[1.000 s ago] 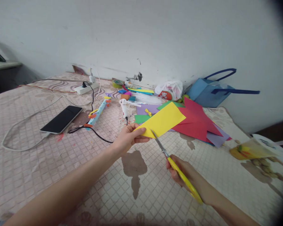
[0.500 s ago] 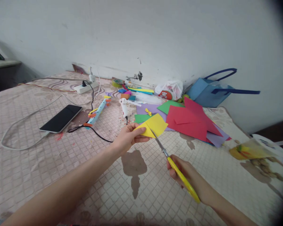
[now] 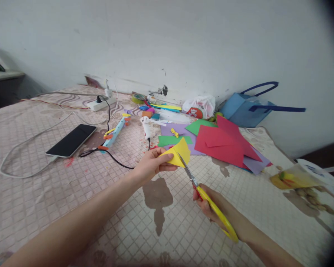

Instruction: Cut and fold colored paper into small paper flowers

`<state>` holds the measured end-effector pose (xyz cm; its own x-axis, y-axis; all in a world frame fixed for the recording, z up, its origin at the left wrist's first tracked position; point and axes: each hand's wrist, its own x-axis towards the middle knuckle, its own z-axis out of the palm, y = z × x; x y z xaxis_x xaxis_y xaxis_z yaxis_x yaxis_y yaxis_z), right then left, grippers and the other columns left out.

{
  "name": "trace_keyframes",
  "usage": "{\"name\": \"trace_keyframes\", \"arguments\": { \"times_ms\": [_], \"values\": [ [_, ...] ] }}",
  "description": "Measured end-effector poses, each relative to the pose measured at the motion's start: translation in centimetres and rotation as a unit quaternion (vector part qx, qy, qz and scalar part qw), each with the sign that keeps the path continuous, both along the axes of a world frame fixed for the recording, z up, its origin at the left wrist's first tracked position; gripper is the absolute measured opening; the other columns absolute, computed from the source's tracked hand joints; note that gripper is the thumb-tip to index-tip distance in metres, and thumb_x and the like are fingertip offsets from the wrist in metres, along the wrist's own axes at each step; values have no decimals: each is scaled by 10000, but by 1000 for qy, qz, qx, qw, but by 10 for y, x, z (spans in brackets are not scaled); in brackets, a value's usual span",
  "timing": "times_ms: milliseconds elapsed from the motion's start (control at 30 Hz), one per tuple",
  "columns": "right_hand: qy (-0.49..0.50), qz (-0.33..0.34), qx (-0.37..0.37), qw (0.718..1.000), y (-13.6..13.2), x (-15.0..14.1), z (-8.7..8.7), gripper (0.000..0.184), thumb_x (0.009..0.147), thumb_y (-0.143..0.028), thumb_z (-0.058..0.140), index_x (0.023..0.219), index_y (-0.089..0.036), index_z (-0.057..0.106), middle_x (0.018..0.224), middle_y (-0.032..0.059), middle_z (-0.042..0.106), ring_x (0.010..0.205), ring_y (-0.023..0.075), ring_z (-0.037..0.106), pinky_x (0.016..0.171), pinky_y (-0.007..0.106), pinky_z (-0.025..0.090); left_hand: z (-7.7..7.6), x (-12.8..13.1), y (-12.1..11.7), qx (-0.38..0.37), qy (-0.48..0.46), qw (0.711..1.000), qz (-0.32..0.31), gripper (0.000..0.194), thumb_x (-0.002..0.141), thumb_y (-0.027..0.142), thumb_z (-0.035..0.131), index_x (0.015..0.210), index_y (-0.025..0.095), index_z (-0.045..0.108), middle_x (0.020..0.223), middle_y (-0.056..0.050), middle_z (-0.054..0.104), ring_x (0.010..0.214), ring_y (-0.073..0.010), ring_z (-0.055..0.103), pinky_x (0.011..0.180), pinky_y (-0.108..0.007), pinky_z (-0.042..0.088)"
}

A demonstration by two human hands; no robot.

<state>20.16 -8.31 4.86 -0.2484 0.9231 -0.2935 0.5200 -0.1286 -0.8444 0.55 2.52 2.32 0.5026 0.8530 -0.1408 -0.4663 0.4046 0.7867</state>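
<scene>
My left hand (image 3: 156, 161) pinches the left corner of a piece of yellow paper (image 3: 180, 151) above the table, thumb on top and fingers beneath. My right hand (image 3: 213, 204) is closed around the yellow handles of a pair of scissors (image 3: 193, 178). The blades point up and left, and their tips lie over the middle of the paper. Just behind the paper are a green paper strip (image 3: 169, 140), a small yellow paper bow (image 3: 174, 132) and purple paper (image 3: 196, 148).
Red sheets (image 3: 219, 142) lie to the right, near a blue bag (image 3: 242, 109). A white glue gun (image 3: 146, 129) with a black cord stands behind my left hand. A phone (image 3: 72, 140), decorated blue strip (image 3: 115, 132) and power strip (image 3: 101, 104) are at left. A plastic cup (image 3: 292, 178) lies at right.
The yellow paper has tilted and appears narrower, uncovering more of the green strip behind it. The scissors' handles have spread apart, and the right hand has shifted slightly left.
</scene>
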Motion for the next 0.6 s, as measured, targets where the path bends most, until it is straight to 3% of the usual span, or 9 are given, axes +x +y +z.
{"name": "trace_keyframes", "arguments": {
  "times_ms": [167,400,600],
  "values": [
    [-18,29,22,999,2,0,1,292,824,-503,450,820,-212,424,646,-40,377,528,99,337,449,216,321,-1,0,-1,5,6,1000,-14,200,722,184,712,828,111,560,886,-95,701,767,-179,696,680,-248,575],
    [32,10,-5,999,7,-5,-3,305,826,-527,433,812,-222,430,616,-65,313,480,81,235,443,218,263,0,1,-2,1,18,1000,-18,200,729,191,704,854,106,574,893,-88,698,767,-181,697,686,-258,577],
    [8,7,13,1000,8,-4,-8,340,816,-563,453,772,-226,433,587,-59,326,477,91,270,442,228,298,-2,1,-2,0,10,1000,-18,192,727,186,709,847,111,579,882,-79,698,768,-171,694,698,-257,575]
  ]
}}
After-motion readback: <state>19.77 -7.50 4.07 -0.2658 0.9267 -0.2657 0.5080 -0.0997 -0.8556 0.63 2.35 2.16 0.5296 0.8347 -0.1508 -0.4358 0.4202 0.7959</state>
